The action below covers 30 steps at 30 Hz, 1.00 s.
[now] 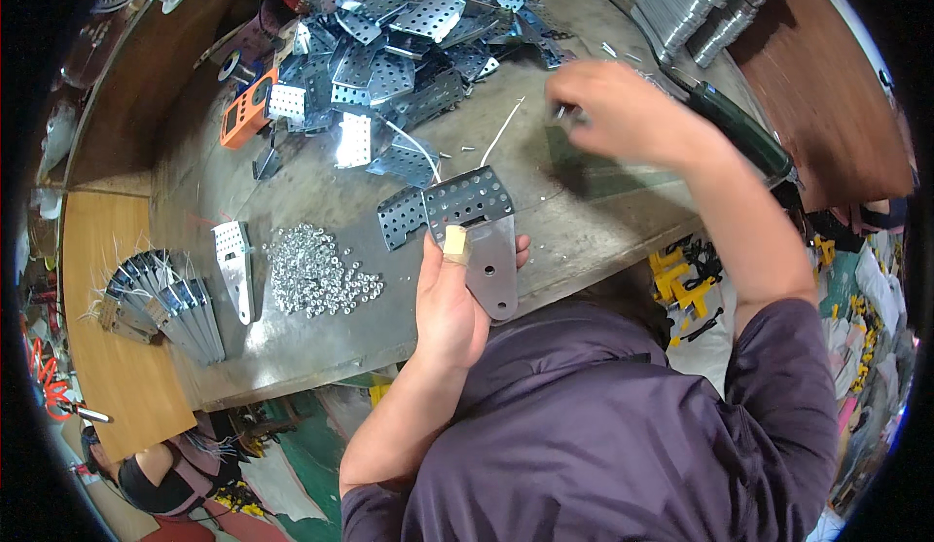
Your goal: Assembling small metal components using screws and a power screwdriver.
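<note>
Plainly perforated — grey metal bracket

The held bracket is matte grey below — darker above, dotted with rows of round holes. The thumb wrap is pale yellow, the wire white, the heaped plates silvery and dotted, the nuts bright silver, the device orange — the shirt dark purple.

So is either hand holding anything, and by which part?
The left hand holds a metal bracket by its middle, near the perforated end. The right hand is blurred; its hold can't be told.
</note>
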Tool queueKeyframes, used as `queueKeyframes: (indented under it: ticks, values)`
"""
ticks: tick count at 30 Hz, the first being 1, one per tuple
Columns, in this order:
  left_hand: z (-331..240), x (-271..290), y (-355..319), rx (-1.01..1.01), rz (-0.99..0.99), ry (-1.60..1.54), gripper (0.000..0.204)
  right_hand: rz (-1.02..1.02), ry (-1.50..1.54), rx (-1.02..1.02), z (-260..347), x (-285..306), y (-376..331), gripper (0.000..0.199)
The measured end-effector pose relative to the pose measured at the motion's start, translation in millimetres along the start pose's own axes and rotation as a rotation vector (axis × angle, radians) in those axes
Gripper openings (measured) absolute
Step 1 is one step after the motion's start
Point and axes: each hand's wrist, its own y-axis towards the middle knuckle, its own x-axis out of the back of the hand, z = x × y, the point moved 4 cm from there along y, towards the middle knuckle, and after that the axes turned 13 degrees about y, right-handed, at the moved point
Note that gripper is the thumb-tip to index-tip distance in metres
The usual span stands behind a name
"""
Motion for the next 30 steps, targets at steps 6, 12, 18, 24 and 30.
queueKeyframes:
  ticks: [6, 12, 18, 24, 30]
  values:
    - [0.6, -4.7, 2.9, -0.035, 0.074, 0.017, 0.029, -0.256, 0.755, -0.114, 54.2, -41.6, -26.0, 0.021]
    - [2.2, -0.4, 2.1, -0.070, 0.028, 0.062, 0.030, -0.361, 0.468, 0.058, 65.5, -46.8, -28.1, 0.023]
    - [0.6, 2.5, 5.5, 0.032, 0.035, -0.043, 0.030, -0.426, 0.502, -0.007, 69.4, -36.1, -23.9, 0.023]
    - [5.4, 5.6, 4.1, -0.052, 0.082, 0.000, 0.043, -0.432, 0.596, 0.126, 95.7, -58.8, -3.6, 0.020]
    - [6.8, 3.1, 3.2, -0.125, 0.080, 0.117, 0.040, -0.484, 0.528, 0.175, 99.2, -64.0, 3.3, 0.019]
